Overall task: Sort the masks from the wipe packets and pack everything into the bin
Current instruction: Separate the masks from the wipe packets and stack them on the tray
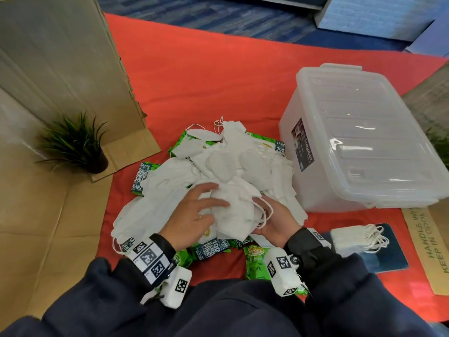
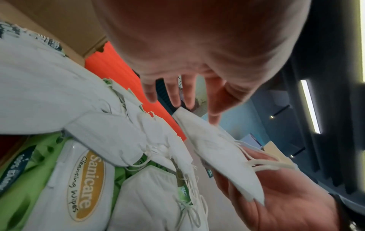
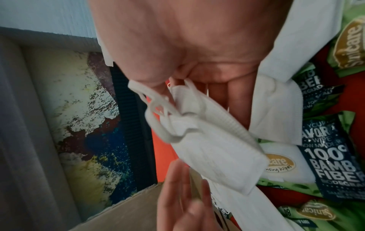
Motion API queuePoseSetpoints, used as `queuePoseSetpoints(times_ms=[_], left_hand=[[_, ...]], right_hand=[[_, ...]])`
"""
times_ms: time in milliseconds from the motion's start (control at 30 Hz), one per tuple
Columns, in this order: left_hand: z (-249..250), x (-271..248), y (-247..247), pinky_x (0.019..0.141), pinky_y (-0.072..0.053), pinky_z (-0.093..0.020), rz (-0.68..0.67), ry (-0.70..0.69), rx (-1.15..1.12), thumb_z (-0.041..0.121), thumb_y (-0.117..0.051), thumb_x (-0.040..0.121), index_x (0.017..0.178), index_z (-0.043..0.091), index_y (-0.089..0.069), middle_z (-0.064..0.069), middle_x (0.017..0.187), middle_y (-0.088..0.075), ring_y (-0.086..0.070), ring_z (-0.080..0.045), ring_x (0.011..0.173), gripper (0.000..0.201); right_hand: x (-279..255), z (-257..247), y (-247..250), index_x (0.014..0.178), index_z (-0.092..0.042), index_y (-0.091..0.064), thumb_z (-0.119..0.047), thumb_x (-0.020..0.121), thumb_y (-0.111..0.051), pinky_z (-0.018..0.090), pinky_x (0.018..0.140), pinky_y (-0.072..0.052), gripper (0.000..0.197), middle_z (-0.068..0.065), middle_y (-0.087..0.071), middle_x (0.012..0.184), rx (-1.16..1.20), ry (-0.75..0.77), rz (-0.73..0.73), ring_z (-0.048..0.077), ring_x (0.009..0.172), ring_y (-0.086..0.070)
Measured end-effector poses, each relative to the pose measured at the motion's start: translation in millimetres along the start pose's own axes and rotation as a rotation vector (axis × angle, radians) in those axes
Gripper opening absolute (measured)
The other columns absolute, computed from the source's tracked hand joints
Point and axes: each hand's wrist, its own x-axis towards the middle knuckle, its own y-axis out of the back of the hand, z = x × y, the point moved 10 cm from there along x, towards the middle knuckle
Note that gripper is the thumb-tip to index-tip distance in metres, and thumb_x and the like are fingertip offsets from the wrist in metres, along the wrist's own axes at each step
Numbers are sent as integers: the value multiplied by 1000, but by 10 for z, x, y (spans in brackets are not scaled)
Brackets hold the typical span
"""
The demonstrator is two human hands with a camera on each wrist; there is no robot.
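The right hand [image 1: 274, 221] held a white mask [image 1: 234, 210] from beneath, palm up, thumb over the ear loops at its near edge, while the left hand [image 1: 196, 212] lay on top of the same mask with fingers straight and spread, pressing rather than gripping. The two hands were close together, with the mask sandwiched between them just above the heap [image 1: 218, 166] of masks on the red cloth [image 1: 218, 76]. Green wipe packets [image 1: 211, 248] poked out from under the heap on every side, mostly buried. The bin [image 1: 352, 147] stood just right of the heap with its lid [image 1: 369, 132] on, and a small stack [image 1: 352, 235] of sorted masks lay on a dark board to the right of the right hand. The likeliest trouble was tangling: loops trailed loose all through the heap, and in the left wrist view several crossed each other, so lifting the held mask could have dragged a neighbour up with it and scattered the heap. The left hand only pressed flat, so if the right thumb slipped off the loops the mask could have slid back into the heap. A thin packet could also have ridden along unseen under a mask and ended up in the wrong stack. The stack sat near the sleeve, where a careless sweep of the forearm could have knocked it over. And with the lid on, nothing could go in until a hand was freed to open the bin.
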Motion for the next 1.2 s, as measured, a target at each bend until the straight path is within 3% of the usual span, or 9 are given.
queuePoseSetpoints(times_ms=[133, 233, 300, 433, 633, 800, 933, 1033, 1200], left_hand=[[-218, 101, 137, 92, -57, -34, 127, 216, -259, 18, -84, 83, 131, 46, -54, 8, 133, -52, -62, -12, 116, 62], [-342, 146, 149, 77, -60, -53, 112, 268, -265, 20, -82, 83, 131, 49, -55, -10, 91, -62, -66, -29, 78, 62], [-307, 165, 324, 72, -59, -43, 192, 230, -99, 21, -79, 86, 122, 43, -63, -2, 82, -66, -65, -17, 69, 45], [-132, 215, 395, 74, -55, -25, 123, 178, -307, 6, -74, 91, 102, 17, -71, 1, 93, -77, -71, -14, 86, 15], [-15, 288, 70, 93, -51, -29, -79, 117, -186, 21, -86, 82, 88, 17, -71, 12, 126, -60, -61, -8, 114, 16], [-220, 294, 46, 73, -43, -35, -35, 162, -171, 44, -79, 72, 78, 22, -64, -19, 82, -64, -59, -21, 74, 27], [-375, 234, 124, 69, -44, -34, -66, 191, -49, 34, -79, 76, 79, 26, -63, -8, 76, -68, -61, -18, 69, 18], [-413, 209, 160, 70, -46, -32, -55, 199, -102, 20, -80, 82, 78, 25, -62, 0, 75, -70, -64, -11, 70, 18], [-290, 262, 84, 68, -48, -32, 48, 214, -286, 14, -76, 88, 80, 20, -61, -1, 77, -72, -65, -16, 74, 18]], right_hand=[[-30, 18, -110, 125, -4, -68, -19, 96, -61, 36, 69, -59, 33, 16, -72, 108, 31, -10, -78, 29, 91, -71], [-30, 15, -112, 122, -2, -71, -24, 91, -69, 39, 71, -59, 39, 17, -70, 106, -85, -15, -64, 30, 90, -68], [-21, -37, -30, 122, -2, -71, -23, 93, -69, 46, 76, -61, 37, 16, -70, 103, -167, 27, -21, 29, 87, -68], [-10, -85, 158, 119, -4, -72, -20, 93, -71, 57, 82, -61, 30, 14, -70, 101, -165, 47, 46, 30, 88, -68], [-114, -50, -223, 108, -6, -76, -19, 92, -73, 37, 62, -58, 21, 13, -73, 92, -307, 62, -113, 20, 70, -69], [-152, -62, -164, 101, -1, -75, -26, 89, -78, 40, 60, -63, 28, 12, -69, 86, -425, 77, -71, 22, 67, -68], [-153, -282, 263, 82, -12, -64, -20, 91, -75, 37, 70, -58, 17, 5, -54, 77, -352, 127, 139, 15, 73, -58], [-168, -338, 344, 72, -15, -53, -21, 99, -61, 37, 75, -60, 29, 3, -45, 69, 101, 61, 75, 18, 70, -59], [-294, -373, -89, 67, -21, -41, -38, 97, -63, 28, 48, -35, 41, -4, -13, 55, -129, 87, -126, 15, 45, -10]])
